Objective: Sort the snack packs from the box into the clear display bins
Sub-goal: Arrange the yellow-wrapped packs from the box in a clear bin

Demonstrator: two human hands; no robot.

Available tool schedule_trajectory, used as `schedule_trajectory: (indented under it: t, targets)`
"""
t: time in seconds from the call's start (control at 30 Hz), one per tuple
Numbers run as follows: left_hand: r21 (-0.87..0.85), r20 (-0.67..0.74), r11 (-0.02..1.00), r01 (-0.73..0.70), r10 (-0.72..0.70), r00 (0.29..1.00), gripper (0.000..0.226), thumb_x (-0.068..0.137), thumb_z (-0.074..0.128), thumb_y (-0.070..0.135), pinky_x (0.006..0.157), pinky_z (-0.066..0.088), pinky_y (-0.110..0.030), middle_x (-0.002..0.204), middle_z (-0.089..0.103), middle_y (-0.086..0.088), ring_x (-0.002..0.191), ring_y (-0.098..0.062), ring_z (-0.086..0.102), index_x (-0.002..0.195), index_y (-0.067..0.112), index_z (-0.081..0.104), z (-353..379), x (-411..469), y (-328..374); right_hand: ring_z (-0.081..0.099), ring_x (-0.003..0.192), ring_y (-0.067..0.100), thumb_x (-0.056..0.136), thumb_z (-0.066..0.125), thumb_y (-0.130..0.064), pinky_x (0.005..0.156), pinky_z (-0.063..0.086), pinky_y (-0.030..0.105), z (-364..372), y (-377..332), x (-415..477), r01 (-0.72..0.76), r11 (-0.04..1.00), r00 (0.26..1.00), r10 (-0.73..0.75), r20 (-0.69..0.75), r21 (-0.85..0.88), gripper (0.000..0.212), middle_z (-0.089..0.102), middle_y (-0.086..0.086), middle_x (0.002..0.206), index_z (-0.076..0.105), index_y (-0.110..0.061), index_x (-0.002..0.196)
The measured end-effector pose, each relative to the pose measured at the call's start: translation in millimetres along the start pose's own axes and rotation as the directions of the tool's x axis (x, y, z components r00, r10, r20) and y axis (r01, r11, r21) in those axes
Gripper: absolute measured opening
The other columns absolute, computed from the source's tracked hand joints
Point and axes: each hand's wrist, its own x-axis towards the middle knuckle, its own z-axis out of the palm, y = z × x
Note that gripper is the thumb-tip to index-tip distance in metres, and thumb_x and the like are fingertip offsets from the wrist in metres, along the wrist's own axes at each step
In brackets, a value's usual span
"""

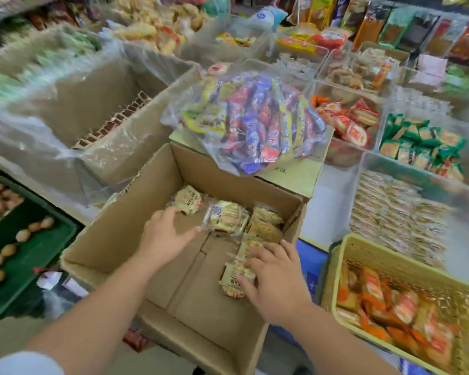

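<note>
Lying inside the brown cardboard box, pale film-wrapped snack packs are judged light, slippery, crushable, best pinched by sealed edges. The left hand is spread, released; whether the right hand grasps cannot be told.
</note>
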Motion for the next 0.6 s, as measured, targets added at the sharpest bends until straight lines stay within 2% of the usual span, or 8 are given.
schedule_trajectory:
  t: [0.07, 0.17, 0.27, 0.37, 0.6]
  targets:
    - [0.0, 0.008, 0.999, 0.048, -0.048, 0.999, 0.078, 0.083, 0.073, 0.062, 0.109, 0.042, -0.042, 0.142, 0.052, -0.014, 0.132, -0.037, 0.049, 0.144, 0.019, 0.05, 1, 39, -2, 0.048, 0.125, 0.018, 0.097, 0.031, -0.064, 0.12, 0.008, 0.043, 3, 0, -2, -0.021, 0.998, 1.0, 0.021, -0.002, -0.052, 0.051, 0.066, -0.015, 0.111, 0.071, -0.034, 0.109]
    - [0.066, 0.043, 0.993, 0.099, -0.102, 0.994, 0.079, 0.087, 0.069, 0.06, 0.108, 0.041, -0.042, 0.144, 0.051, -0.021, 0.131, -0.043, 0.049, 0.145, 0.011, 0.049, 12, 88, -5, 0.053, 0.119, 0.019, 0.095, 0.033, -0.061, 0.12, 0.014, 0.042, 5, -1, -2, -0.05, 0.996, 0.999, 0.051, 0.009, -0.071, 0.05, 0.067, -0.014, 0.109, 0.073, -0.033, 0.106]
    - [0.118, 0.107, 0.98, 0.16, -0.173, 0.979, 0.072, 0.095, 0.06, 0.056, 0.107, 0.042, -0.042, 0.145, 0.051, -0.024, 0.131, -0.045, 0.05, 0.145, 0.005, 0.047, 26, 122, -6, 0.054, 0.116, 0.018, 0.091, 0.039, -0.06, 0.119, 0.013, 0.042, 7, -4, -1, -0.088, 0.993, 0.996, 0.09, 0.016, -0.079, 0.046, 0.067, -0.014, 0.106, 0.074, -0.032, 0.101]
    - [0.124, 0.104, 0.968, 0.218, -0.231, 0.967, 0.063, 0.099, 0.055, 0.048, 0.109, 0.041, -0.043, 0.146, 0.05, -0.024, 0.133, -0.046, 0.047, 0.145, 0.005, 0.047, 39, 139, -7, 0.055, 0.114, 0.017, 0.086, 0.043, -0.062, 0.12, 0.012, 0.042, 8, -6, 1, -0.113, 0.99, 0.993, 0.114, 0.016, -0.083, 0.044, 0.067, -0.016, 0.1, 0.074, -0.033, 0.099]
    - [0.148, 0.075, 0.937, 0.316, -0.329, 0.941, 0.082, 0.078, 0.078, 0.061, 0.102, 0.044, -0.045, 0.138, 0.053, -0.02, 0.129, -0.042, 0.047, 0.135, 0.005, 0.06, 61, 142, -14, 0.054, 0.107, 0.014, 0.087, 0.046, -0.06, 0.12, 0.006, 0.036, 11, -5, 1, -0.136, 0.988, 0.991, 0.135, -0.019, -0.067, 0.038, 0.064, -0.019, 0.093, 0.073, -0.035, 0.097]
